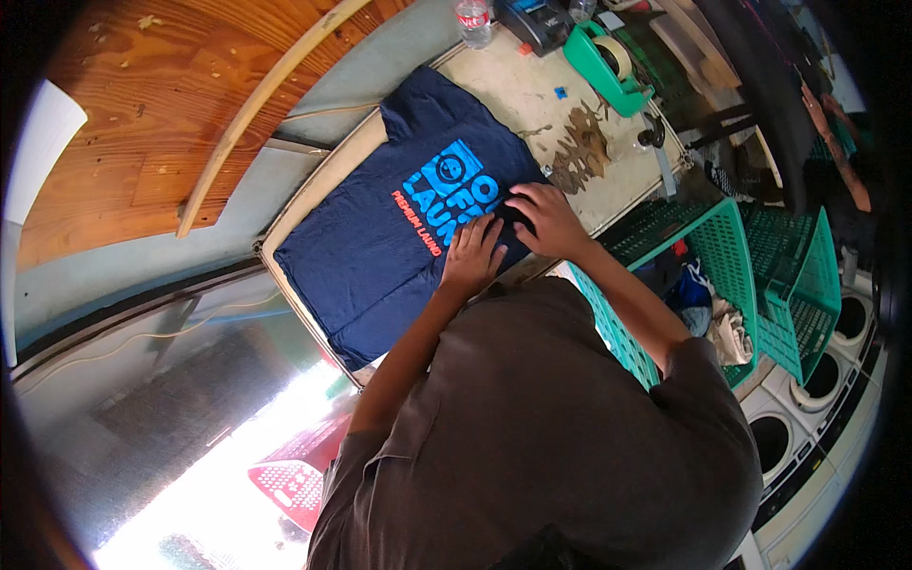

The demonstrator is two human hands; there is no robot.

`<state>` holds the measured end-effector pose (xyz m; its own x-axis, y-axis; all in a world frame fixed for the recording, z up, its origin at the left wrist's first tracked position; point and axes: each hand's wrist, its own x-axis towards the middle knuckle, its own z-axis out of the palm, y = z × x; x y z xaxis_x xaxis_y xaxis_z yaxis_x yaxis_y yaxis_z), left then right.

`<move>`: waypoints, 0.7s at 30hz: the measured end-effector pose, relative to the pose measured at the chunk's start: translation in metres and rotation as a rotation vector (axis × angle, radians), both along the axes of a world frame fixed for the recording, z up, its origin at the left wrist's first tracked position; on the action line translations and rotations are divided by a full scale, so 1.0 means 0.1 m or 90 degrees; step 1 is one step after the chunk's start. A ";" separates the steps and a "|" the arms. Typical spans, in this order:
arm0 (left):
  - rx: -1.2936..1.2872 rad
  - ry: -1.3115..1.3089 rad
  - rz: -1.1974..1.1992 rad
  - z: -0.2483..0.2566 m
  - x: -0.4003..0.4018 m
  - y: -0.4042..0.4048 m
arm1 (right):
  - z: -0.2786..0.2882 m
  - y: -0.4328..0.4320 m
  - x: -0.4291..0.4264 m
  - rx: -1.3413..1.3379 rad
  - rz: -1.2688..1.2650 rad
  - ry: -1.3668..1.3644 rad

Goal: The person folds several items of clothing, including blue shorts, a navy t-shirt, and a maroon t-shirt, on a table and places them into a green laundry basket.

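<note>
A navy-blue T-shirt (370, 235) lies spread on a worn, cream-topped table, one sleeve towards the far left. Its chest carries a light-blue washing-machine print (451, 169) with blue and red lettering, partly covered by my hands. My left hand (472, 249) rests palm down on the shirt near the lower end of the lettering, fingers slightly spread. Just to its right, my right hand (543, 217) touches the fabric near the shirt's near edge with bent, parted fingers. No fold of cloth is visible between the fingers of either hand.
Along the table's (491, 68) far side stand a plastic bottle (474, 25), a black device (534, 25) and a green tape dispenser (605, 71). Green plastic baskets (737, 285), one with clothes, are at right. Several front-loading machines (819, 381) stand beyond; a red basket (288, 488) is at lower left.
</note>
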<state>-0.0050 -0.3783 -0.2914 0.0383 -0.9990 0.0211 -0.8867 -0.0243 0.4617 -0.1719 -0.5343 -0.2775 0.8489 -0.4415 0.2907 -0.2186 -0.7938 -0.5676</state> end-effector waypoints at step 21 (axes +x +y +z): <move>0.062 -0.123 0.478 -0.67 0.85 1.99 | -0.61 -0.01 0.03 -0.117 -0.217 0.247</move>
<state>0.0799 -0.1793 -0.3581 0.7095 -0.7047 0.0103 -0.6812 -0.6820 0.2662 -0.1691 -0.5357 -0.3387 0.7269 -0.6817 0.0827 -0.6464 -0.7199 -0.2529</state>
